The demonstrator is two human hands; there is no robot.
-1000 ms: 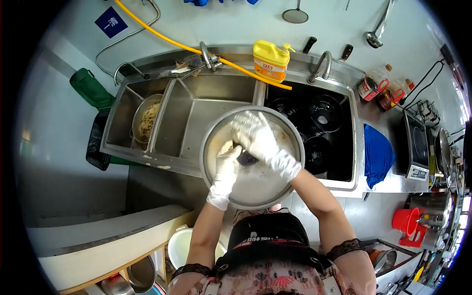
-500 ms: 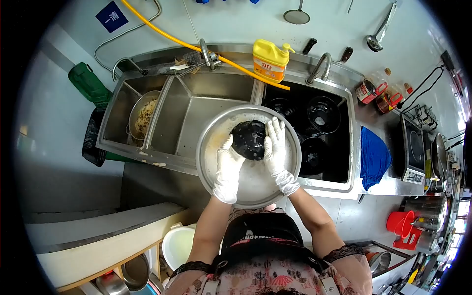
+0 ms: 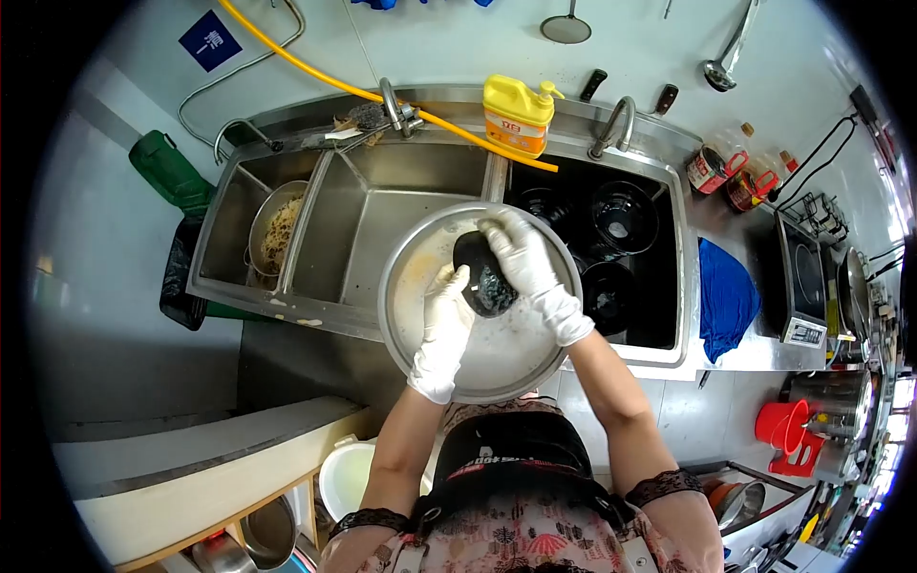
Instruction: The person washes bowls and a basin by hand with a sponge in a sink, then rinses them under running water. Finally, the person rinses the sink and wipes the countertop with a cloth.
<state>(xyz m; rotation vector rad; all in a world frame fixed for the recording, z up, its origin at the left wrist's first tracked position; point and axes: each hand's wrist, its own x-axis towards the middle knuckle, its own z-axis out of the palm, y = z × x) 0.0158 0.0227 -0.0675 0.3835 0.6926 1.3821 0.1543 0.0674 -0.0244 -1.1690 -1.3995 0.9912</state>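
— Holding anything at the moment?

— Yes, I see a black bowl [image 3: 484, 277] over the soapy middle of a big steel basin [image 3: 420, 334], tipped on its side. My left hand [image 3: 445, 315], in a white glove, grips its left edge with the fingers curled around it. My right hand [image 3: 521, 256], also gloved, lies across the bowl's upper right side, fingers bent and pressed onto it.

— And where does the basin sit?

— It rests on the front rim of the sink [image 3: 334, 320], straddling the middle and right compartments. More black bowls [image 3: 623, 215] lie in the right compartment, just beyond my right hand. A pan of noodle scraps [image 3: 277, 229] is in the left one, well apart.

— Anything behind?

— A yellow detergent bottle [image 3: 514, 113] stands on the back ledge between two taps, with a yellow hose [image 3: 315, 67] running past it. A blue cloth [image 3: 726, 296] lies on the desk right of the sink.
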